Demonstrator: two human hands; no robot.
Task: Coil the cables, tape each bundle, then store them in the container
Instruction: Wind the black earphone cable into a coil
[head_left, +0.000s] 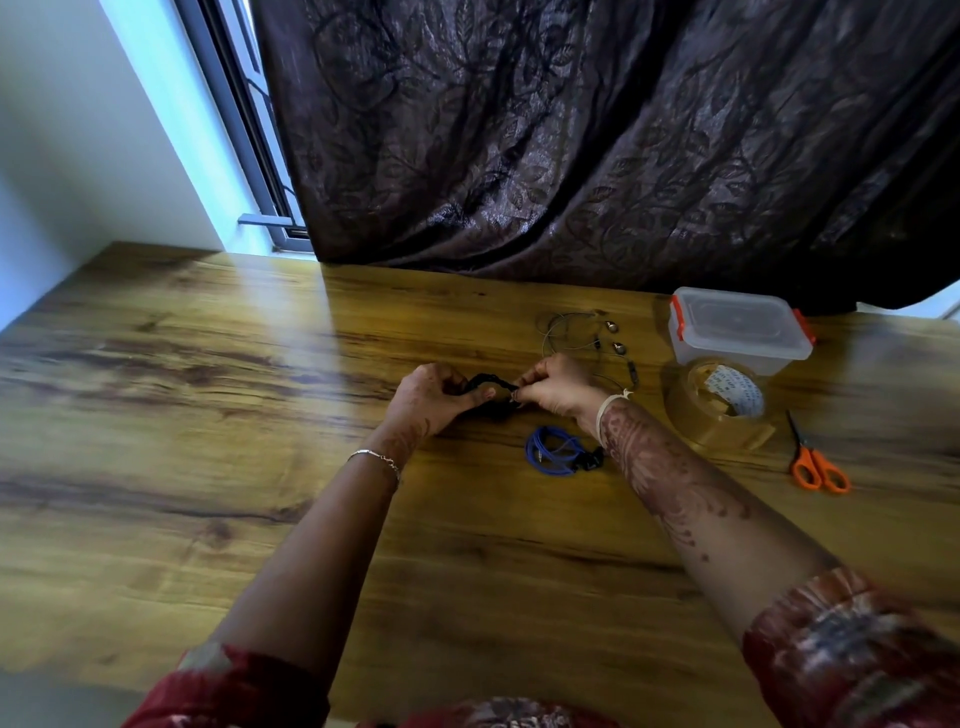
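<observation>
On the table (208, 415), a cable bundle (488, 387) is held between both hands at centre. A second coiled cable (553, 451) lies at five o'clock, earphones (587, 338) at one o'clock, and container (740, 330), tape roll (719, 402) and scissors (815, 462) at three o'clock.

Daylight enters from the window (244, 130) at upper left and lays a pale sheen across the tabletop (208, 364) near its far left corner. I see the curtain (597, 140) dark, its folds faintly glossy. Overall dim, soft focus. Wide-angle bending curves the table edges; the sleeves (857, 649) at bottom are blurred.
</observation>
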